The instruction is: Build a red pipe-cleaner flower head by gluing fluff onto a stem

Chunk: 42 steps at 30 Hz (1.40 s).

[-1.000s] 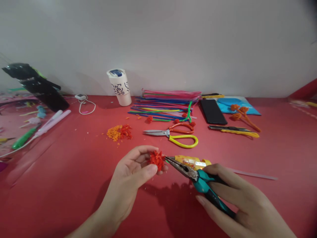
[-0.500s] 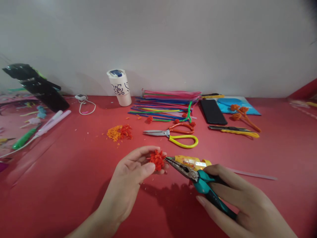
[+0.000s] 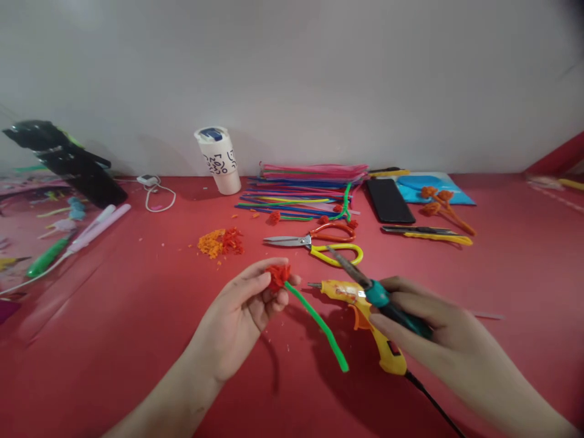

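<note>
My left hand pinches a red pipe-cleaner flower whose green stem slants down to the right. My right hand is closed around teal-handled pliers, jaws pointing up and to the left, apart from the flower. A yellow glue gun lies on the red table just under the pliers, its black cord running off to the lower right.
Yellow and orange scissors, a stack of coloured pipe cleaners, a black phone, a yellow knife, orange flowers, a white cup and a pile of orange and red trimmings lie beyond my hands.
The pliers' jaws left the flower and swung up and right. My left hand turned the flower, so its green stem now shows. The glue gun is uncovered.
</note>
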Available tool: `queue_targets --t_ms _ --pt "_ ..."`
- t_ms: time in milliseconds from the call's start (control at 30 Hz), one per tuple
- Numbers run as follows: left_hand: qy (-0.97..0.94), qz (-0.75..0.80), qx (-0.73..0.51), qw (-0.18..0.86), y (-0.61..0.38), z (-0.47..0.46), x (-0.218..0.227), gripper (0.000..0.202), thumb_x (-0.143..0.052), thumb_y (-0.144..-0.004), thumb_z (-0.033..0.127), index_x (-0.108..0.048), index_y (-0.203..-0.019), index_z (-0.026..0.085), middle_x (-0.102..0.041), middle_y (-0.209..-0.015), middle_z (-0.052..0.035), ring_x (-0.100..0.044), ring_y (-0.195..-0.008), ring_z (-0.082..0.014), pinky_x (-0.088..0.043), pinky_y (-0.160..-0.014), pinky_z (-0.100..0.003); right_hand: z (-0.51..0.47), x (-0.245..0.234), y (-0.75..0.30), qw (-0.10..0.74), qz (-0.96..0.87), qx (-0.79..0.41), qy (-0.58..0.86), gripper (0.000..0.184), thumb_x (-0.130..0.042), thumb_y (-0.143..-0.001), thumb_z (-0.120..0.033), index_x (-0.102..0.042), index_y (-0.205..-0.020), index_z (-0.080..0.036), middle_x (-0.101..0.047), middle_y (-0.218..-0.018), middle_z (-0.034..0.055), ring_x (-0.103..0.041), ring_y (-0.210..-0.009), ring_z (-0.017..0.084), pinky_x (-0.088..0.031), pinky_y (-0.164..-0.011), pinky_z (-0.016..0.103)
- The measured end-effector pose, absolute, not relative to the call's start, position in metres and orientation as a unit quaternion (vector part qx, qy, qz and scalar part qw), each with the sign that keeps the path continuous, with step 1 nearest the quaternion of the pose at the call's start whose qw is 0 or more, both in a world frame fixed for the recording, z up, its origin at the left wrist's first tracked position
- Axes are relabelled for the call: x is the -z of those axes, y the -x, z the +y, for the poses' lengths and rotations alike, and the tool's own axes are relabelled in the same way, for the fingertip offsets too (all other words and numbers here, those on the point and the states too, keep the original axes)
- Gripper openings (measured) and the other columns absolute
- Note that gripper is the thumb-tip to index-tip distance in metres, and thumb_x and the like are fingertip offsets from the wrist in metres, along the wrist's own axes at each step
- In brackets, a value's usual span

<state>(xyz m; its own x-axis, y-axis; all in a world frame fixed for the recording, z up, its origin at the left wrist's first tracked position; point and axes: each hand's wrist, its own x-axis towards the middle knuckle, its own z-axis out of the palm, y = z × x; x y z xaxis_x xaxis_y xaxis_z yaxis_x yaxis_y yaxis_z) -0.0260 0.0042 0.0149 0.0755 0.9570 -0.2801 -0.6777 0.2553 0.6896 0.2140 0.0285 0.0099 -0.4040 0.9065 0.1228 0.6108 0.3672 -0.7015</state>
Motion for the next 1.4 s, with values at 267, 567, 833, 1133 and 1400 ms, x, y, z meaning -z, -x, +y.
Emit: queue_targets --t_ms 267,567,833,1133,1400 --pt "-0.175 0.359 -0.56 0.726 0.031 0.006 -0.015 0.015 -0.063 -0.081 0.023 -0.073 -0.079 0.013 -0.072 -0.069 -0.0076 -0.062 -0.056 -0.0101 -0.051 -0.054 -0.017 0.007 0.02 -0.185 0.196 -0.892 -0.092 0.396 0.018 -0.051 -0.083 -0.02 -0.062 -0.069 -0.019 -0.062 -0.085 0.0078 -0.061 -0.077 0.022 -0.051 -0.063 0.033" --pt "-0.212 0.376 -0.554 0.712 0.027 0.003 -0.019 0.017 -0.063 -0.082 0.025 -0.072 -0.089 0.012 -0.068 -0.07 -0.0041 -0.051 -0.046 -0.0027 -0.046 -0.05 -0.012 0.001 0.028 -0.164 0.157 -0.919 -0.024 0.361 0.015 -0.056 -0.083 -0.02 -0.068 -0.074 -0.016 -0.064 -0.076 0.0067 -0.061 -0.072 0.022 -0.049 -0.069 0.037" --pt "-0.225 0.367 -0.559 0.709 0.031 0.004 -0.02 0.01 -0.071 -0.073 0.017 -0.074 -0.082 0.013 -0.069 -0.071 -0.0031 -0.059 -0.057 -0.0063 -0.048 -0.053 -0.013 0.025 -0.005 -0.198 -0.001 -0.82 -0.023 0.572 0.041 -0.046 -0.089 -0.044 -0.059 -0.06 -0.018 -0.061 -0.059 0.0067 -0.059 -0.053 0.018 -0.026 -0.045 0.026" --pt "-0.298 0.356 -0.535 0.706 0.024 -0.004 -0.025 0.018 -0.069 -0.076 0.021 -0.074 -0.093 0.016 -0.073 -0.08 -0.0041 -0.066 -0.072 -0.0133 -0.052 -0.067 -0.021 0.036 0.013 -0.217 0.158 -0.735 -0.26 0.606 0.031 -0.042 -0.087 -0.042 -0.045 -0.064 -0.021 -0.054 -0.054 -0.0003 -0.052 -0.049 0.014 -0.031 -0.048 0.025" --pt "-0.303 0.405 -0.554 0.661 0.024 -0.005 -0.022 0.02 -0.079 -0.063 0.02 -0.076 -0.083 0.018 -0.071 -0.073 -0.0023 -0.056 -0.055 -0.009 -0.045 -0.056 -0.02 0.033 -0.036 -0.21 0.357 -0.51 -0.607 0.494 0.014 -0.061 -0.072 -0.031 -0.059 -0.077 -0.017 -0.059 -0.061 -0.0022 -0.053 -0.051 0.009 -0.041 -0.052 0.02"
